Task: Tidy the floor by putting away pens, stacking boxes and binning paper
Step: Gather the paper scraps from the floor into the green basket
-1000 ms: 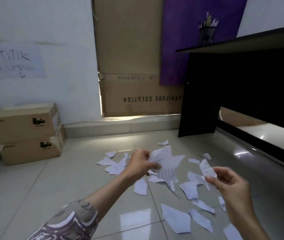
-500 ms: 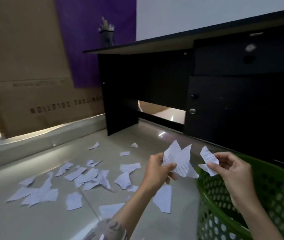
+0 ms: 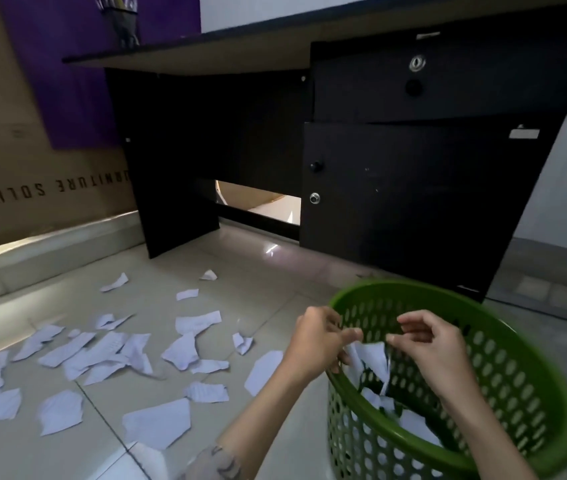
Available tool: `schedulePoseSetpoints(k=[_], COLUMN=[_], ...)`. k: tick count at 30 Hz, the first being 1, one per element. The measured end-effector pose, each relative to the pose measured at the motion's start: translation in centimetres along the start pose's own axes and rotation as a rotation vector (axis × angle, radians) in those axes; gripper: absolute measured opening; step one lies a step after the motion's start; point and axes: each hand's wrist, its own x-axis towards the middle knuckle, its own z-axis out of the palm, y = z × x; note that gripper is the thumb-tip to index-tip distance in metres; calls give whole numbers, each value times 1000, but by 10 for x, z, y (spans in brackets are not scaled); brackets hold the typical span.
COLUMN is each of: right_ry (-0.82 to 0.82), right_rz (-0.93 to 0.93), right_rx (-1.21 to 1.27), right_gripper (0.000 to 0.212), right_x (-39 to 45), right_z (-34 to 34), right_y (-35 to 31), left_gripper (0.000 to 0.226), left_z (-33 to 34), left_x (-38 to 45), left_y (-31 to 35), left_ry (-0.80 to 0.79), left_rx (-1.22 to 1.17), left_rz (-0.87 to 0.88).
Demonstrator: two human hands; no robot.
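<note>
Both hands hover over the near rim of a green perforated basket (image 3: pixel 503 344). The fingers of my left hand (image 3: pixel 320 341) and my right hand (image 3: pixel 427 344) are loosely spread apart. White torn paper scraps (image 3: pixel 370 358) hang just below the fingertips, inside the basket's mouth, and they look blurred. More scraps (image 3: pixel 413 424) lie in the basket's bottom. Several torn paper pieces (image 3: pixel 109 351) are scattered over the tiled floor to the left. A dark pen holder (image 3: pixel 123 20) with pens stands on the black desk (image 3: pixel 413 188).
The desk's drawer unit stands right behind the basket. A large cardboard sheet (image 3: pixel 15 150) and a purple board (image 3: pixel 67 64) lean against the wall at left, above a low ledge (image 3: pixel 50 247). Bare tile lies between the paper and the desk.
My view has swung right from the stacked boxes to the desk and basket. Both hands carried paper scraps over the basket, and their fingers have spread with the scraps dropping below them.
</note>
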Motion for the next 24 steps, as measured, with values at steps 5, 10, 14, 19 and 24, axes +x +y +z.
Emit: schedulePoseSetpoints(k=[5,10,14,19,24], right_ry=[19,-12,-128,-246,-347], right_rz=[-53,-175,-257,-318,-212], right_rx=[37,194,325,410,408], right_gripper=[11,6,10,11,13], right_x=[-5,-19,-29,-36,-42], right_z=[0,10,37,90,152], right_y=[-6,-32,-51,-50,-18], left_gripper=[12,7,6,9,13], left_z=[-6,-38,-70,-121,-172], left_x=[1,5,5,4,-3], left_y=[-4,-7,-28,-73,-117], left_ry=[126,254,327,426,471], left_rx=[96,37,48,167,330], left_rz=[79,64,-14,-183,-346])
